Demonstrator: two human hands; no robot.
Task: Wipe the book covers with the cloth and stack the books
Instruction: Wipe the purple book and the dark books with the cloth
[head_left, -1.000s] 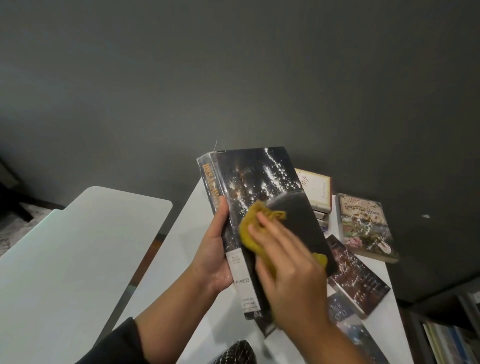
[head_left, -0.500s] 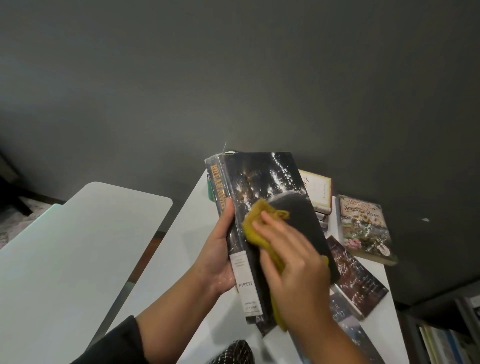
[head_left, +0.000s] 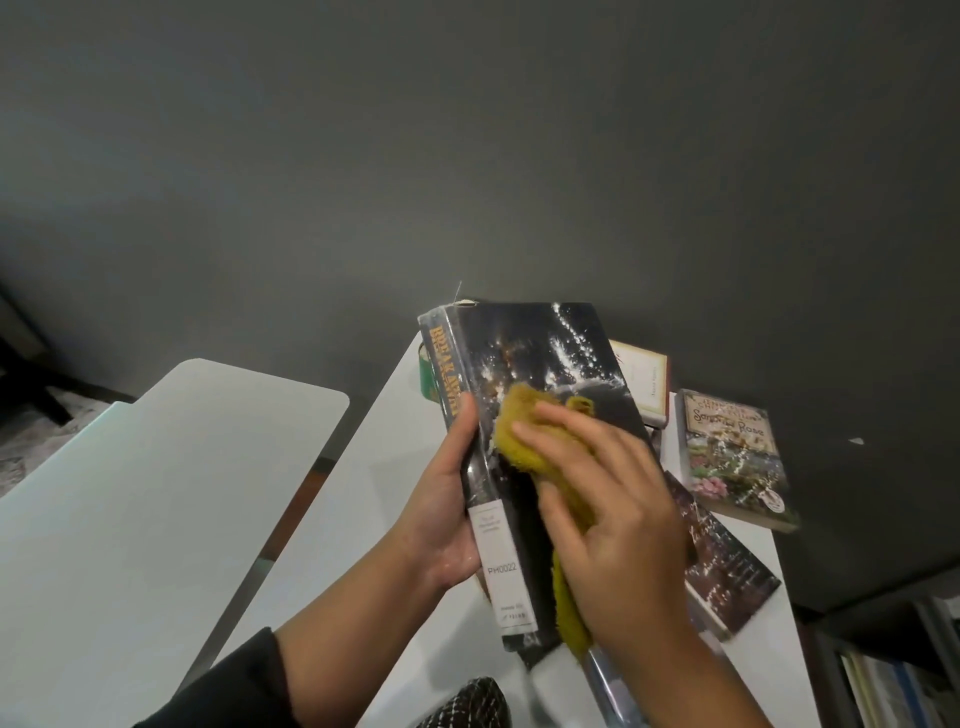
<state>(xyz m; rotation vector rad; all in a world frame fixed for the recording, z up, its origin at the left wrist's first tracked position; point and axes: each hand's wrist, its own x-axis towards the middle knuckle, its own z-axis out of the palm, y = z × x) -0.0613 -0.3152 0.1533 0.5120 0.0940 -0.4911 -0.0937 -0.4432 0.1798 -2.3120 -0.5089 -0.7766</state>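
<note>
While the left hand grips the spine of the dark hardcover book and holds it raised above the white tabletop, the right hand presses the yellow cloth flat against its front cover, fingers extended over the fabric. The step in hand appears to be wiping this cover; the stacking of this volume is not yet done. The next move probably calls for carrying the cloth across the upper part of the cover, then setting the book on a pile. Beyond the hands lie a floral paperback, a dark paperback and a cream-covered book atop others.
</note>
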